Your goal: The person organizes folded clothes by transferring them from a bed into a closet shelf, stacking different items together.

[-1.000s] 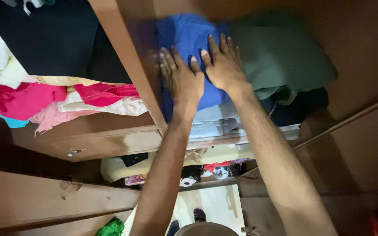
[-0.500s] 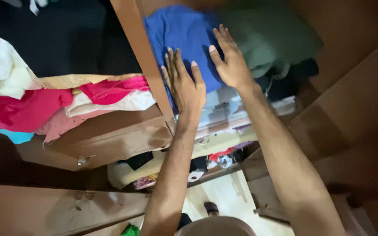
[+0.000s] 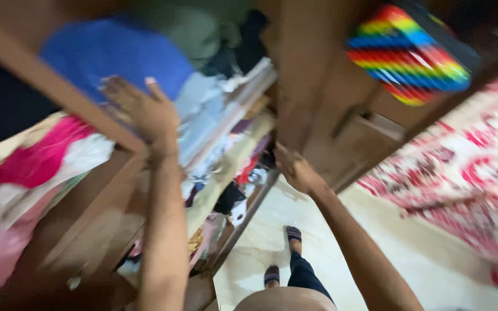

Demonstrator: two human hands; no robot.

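- The whole view is smeared by motion; no edge is sharp.
- Left hand [image 3: 142,112]: fingers blur together at 10 o'clock, so it is unclear whether they press the blue cloth [image 3: 116,55] or hover over it.
- Right hand [image 3: 295,170]: fingertips melt into the brown door [image 3: 312,86] at 12 o'clock; grip or mere touch cannot be told.
- Green cloth [image 3: 194,29]: cut by the top edge, shape lost in blur.
- Rainbow thing [image 3: 407,55] at 1 o'clock: kind unclear.
- Red-patterned fabric [image 3: 468,173]: runs off the right edge.
- Pink clothes [image 3: 36,167]: cut at the left edge.
- Lower-shelf items [image 3: 231,201]: too blurred to tell apart.
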